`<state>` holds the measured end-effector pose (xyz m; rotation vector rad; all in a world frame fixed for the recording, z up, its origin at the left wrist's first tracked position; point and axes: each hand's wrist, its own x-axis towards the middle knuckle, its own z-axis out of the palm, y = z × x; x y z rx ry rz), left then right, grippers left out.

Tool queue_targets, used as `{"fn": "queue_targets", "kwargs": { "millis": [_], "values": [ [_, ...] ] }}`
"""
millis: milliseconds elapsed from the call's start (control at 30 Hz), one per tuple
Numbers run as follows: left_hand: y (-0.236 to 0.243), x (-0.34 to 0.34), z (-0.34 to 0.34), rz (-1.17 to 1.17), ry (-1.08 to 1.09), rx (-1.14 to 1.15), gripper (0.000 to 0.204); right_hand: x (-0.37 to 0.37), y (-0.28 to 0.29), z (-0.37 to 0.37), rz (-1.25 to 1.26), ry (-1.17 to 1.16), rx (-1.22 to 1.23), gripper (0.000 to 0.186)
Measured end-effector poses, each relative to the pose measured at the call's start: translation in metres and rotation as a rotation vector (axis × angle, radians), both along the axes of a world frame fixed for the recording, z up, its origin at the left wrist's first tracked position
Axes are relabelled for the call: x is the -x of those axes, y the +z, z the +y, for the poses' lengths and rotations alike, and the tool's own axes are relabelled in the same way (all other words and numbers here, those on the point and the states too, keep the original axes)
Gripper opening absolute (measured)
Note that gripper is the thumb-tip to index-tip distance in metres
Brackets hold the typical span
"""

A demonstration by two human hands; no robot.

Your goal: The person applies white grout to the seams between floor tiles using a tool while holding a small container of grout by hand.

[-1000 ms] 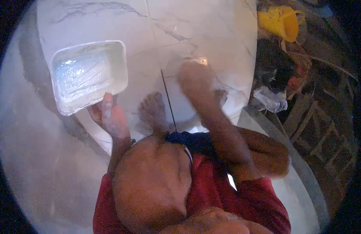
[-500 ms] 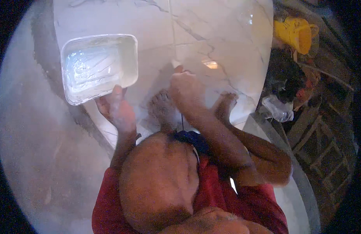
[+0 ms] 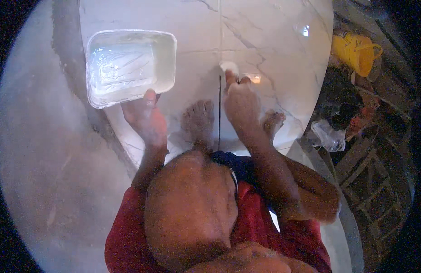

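While my left hand [image 3: 144,119] grips the tub's [image 3: 128,66] near rim, fingers closed, my right hand [image 3: 240,98] presses a soft white pad [image 3: 228,67] right of the tub; tub looks light, sloshy.

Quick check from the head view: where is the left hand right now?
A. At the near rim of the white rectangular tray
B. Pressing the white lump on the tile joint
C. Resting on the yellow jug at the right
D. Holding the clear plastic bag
A: the left hand has its thumb up against the near rim of the white rectangular tray, while the right hand is at the tile joint.
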<state>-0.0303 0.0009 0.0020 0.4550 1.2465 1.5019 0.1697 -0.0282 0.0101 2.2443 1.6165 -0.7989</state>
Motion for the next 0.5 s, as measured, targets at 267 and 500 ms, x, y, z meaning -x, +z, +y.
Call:
{"fn": "queue_targets", "kwargs": {
  "millis": [267, 500],
  "values": [
    [0.005, -0.005, 0.003, 0.045, -0.006, 0.008, 0.075, 0.019, 0.014, -0.015, 0.023, 0.041, 0.227, 0.041],
    [0.005, -0.006, 0.005, 0.047, -0.009, 0.019, 0.075, 0.002, -0.005, 0.005, -0.011, 0.066, 0.084, 0.038]
  ]
}}
